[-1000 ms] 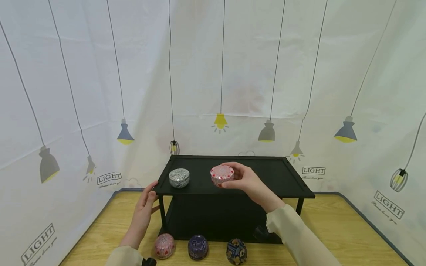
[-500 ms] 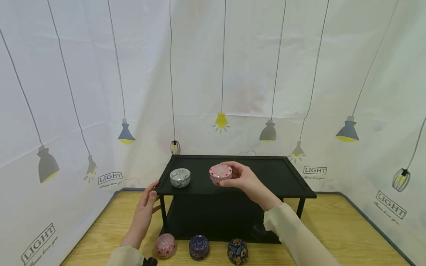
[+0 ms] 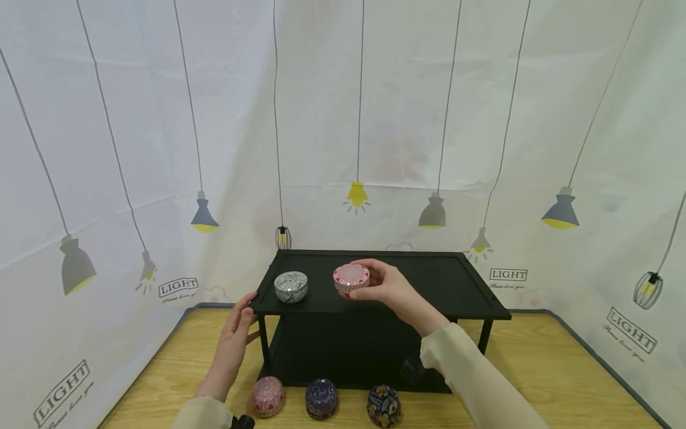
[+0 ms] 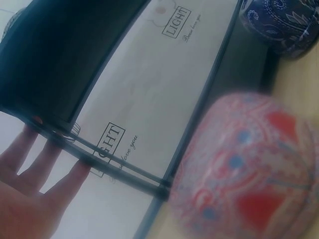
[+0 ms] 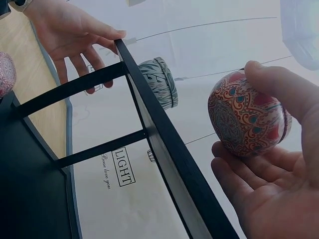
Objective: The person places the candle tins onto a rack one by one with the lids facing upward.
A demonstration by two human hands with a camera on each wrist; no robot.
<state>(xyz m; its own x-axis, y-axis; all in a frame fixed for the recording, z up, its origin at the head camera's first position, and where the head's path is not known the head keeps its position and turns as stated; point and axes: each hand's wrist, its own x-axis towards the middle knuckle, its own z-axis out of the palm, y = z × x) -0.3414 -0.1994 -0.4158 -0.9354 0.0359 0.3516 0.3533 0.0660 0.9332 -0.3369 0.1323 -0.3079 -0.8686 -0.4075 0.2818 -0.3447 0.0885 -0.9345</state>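
My right hand (image 3: 388, 290) grips a round pink tin with red hearts (image 3: 351, 280) between thumb and fingers. In the right wrist view the patterned tin (image 5: 248, 115) is held apart from the black two-tier shelf (image 5: 164, 132). A grey-and-white leaf-patterned tin (image 3: 291, 286) sits on the upper tier's left part. At the left end of the shelf (image 3: 429, 280), my left hand (image 3: 231, 342) touches the upper tier's edge with extended fingers; the left wrist view shows these fingers (image 4: 75, 181) along the rim.
In front of the shelf, a pink tin (image 3: 268, 396), a purple tin (image 3: 321, 398) and a dark blue floral tin (image 3: 383, 406) stand in a row on the wooden table (image 3: 541, 369). A white curtain (image 3: 396, 119) printed with lamps surrounds the table's back and sides.
My right hand has carried the pink tin slightly left, toward the grey-and-white tin, and a little up. My left hand stays at the shelf's edge.
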